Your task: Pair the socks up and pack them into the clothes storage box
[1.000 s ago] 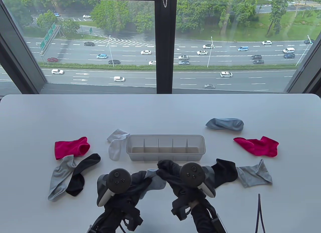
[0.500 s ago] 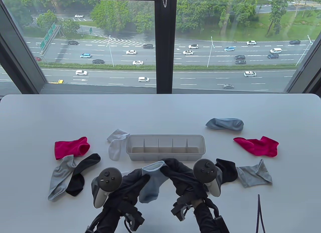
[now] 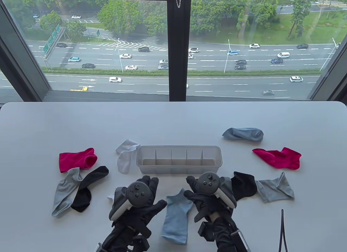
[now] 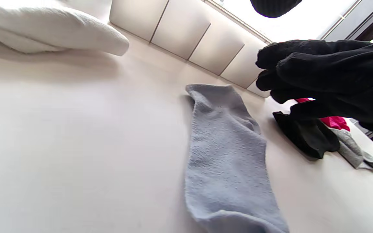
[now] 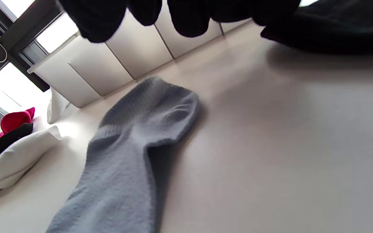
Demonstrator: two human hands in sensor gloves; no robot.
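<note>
A light blue knitted sock lies flat on the white table, low in the centre of the frame, between both gloved hands and touched by neither. The left hand and right hand hover with fingers spread wide, holding nothing. The clear plastic divided storage box sits just above them.

Taking the storage box as landmark: the worktop behind it, toward the window, lies bare and gives a hand free passage. In front of it a light blue sock lies flat in the gap between the left hand and right hand. A white sock lies just beside its left end, a black sock near its front right corner.
</note>
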